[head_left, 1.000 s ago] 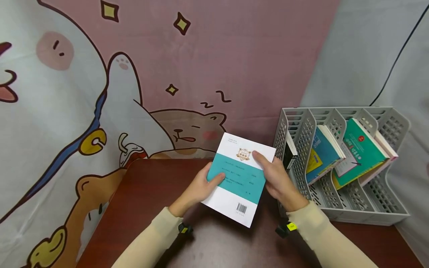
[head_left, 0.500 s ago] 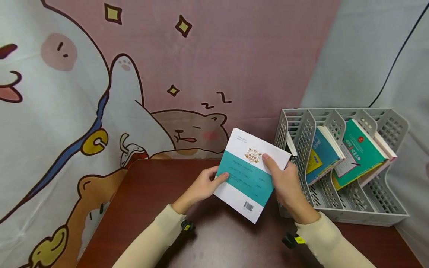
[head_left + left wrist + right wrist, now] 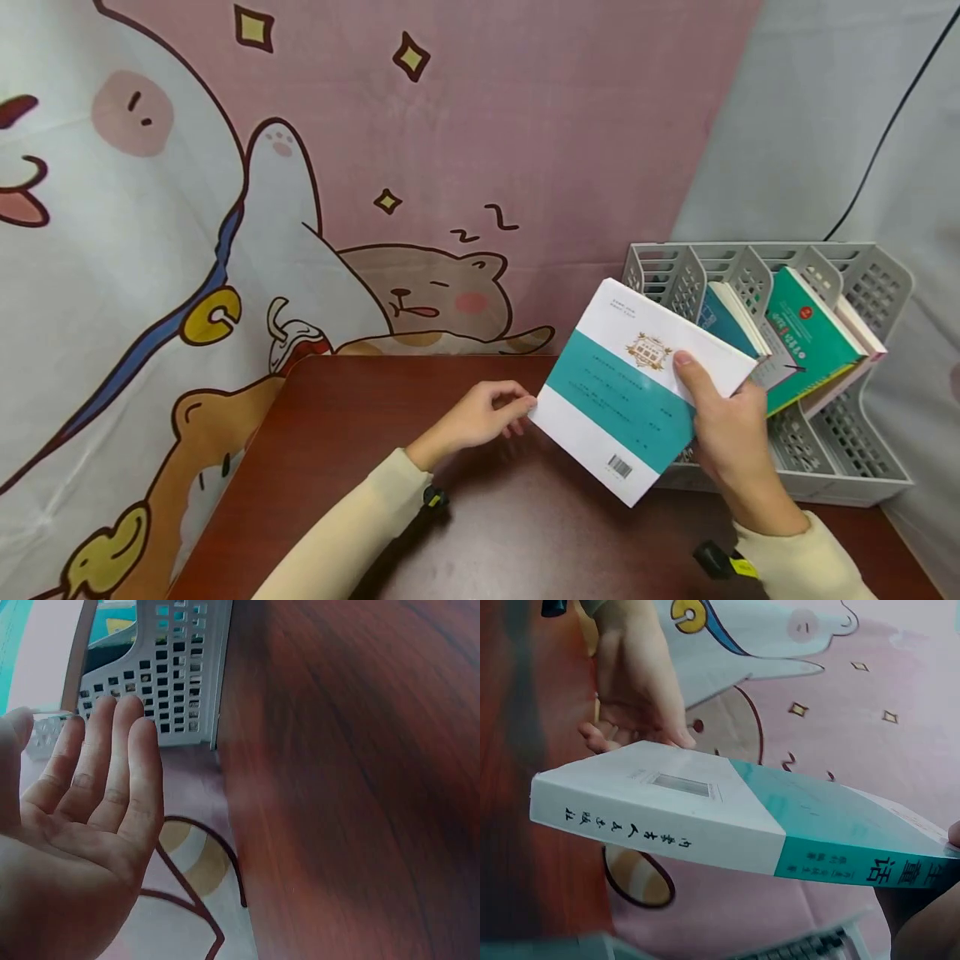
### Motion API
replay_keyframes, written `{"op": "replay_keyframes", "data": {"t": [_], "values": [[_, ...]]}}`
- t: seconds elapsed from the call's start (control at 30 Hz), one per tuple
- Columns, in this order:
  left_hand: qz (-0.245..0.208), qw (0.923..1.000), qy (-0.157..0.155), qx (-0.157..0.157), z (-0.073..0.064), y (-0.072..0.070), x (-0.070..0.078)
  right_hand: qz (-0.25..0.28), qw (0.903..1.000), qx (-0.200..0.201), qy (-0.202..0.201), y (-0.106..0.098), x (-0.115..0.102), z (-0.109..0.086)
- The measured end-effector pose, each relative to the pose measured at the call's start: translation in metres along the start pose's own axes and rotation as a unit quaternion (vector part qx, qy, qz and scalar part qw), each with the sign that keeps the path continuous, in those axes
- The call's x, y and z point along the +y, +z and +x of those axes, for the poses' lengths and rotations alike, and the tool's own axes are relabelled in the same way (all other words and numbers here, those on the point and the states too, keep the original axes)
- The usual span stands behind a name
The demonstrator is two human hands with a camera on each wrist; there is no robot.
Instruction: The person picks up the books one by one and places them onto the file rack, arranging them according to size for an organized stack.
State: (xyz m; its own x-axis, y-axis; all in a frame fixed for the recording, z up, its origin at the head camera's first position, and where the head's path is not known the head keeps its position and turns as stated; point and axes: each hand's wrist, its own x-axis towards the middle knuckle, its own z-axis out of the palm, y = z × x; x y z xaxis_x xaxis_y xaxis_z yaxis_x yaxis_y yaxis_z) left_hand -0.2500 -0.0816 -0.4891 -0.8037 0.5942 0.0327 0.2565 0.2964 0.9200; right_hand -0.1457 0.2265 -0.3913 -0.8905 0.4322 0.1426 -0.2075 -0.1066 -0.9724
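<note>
A white book with a teal band [image 3: 615, 396], back cover up, is held tilted above the table in the head view. My right hand [image 3: 735, 442] grips its right side, thumb on the cover and the other fingers hidden beneath. At the book's left corner is my left hand [image 3: 476, 415], its thumb tip at the edge and its fingers loosely extended. Those fingers [image 3: 116, 761] look relaxed and hold nothing in the left wrist view. The book's printed spine [image 3: 660, 832] faces the right wrist camera, with a right fingertip at the frame's edge.
A grey slotted file rack [image 3: 847, 487] stands at the table's right, partly behind the book. It holds a blue book [image 3: 723, 321], a green book [image 3: 813, 333] and a pale one behind it. A cartoon-printed cloth [image 3: 585, 125] hangs behind the brown table [image 3: 360, 392].
The book has moved right, in front of the rack, and turned slightly clockwise with my right hand. My left hand's hold has loosened, its thumb sliding off the cover to the left corner.
</note>
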Motion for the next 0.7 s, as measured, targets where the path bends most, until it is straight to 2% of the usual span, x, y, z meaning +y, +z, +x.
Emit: {"op": "replay_keyframes", "data": {"t": [0.23, 0.47, 0.57, 0.7], "values": [[0.003, 0.9999, 0.003, -0.012, 0.011, 0.027, 0.005, 0.005, 0.9991, 0.036, -0.02, -0.039, -0.009, 0.003], [-0.034, 0.999, -0.004, -0.031, 0.016, 0.065, 0.013, 0.026, 0.9964, 0.08, 0.002, -0.069, -0.015, 0.006], [-0.058, 0.9979, -0.014, -0.026, 0.02, 0.079, 0.016, 0.038, 0.9932, 0.11, 0.007, -0.078, -0.016, 0.007], [-0.066, 0.9976, -0.024, -0.002, 0.028, 0.097, 0.022, 0.038, 0.9876, 0.151, 0.017, -0.091, -0.018, 0.009]]}}
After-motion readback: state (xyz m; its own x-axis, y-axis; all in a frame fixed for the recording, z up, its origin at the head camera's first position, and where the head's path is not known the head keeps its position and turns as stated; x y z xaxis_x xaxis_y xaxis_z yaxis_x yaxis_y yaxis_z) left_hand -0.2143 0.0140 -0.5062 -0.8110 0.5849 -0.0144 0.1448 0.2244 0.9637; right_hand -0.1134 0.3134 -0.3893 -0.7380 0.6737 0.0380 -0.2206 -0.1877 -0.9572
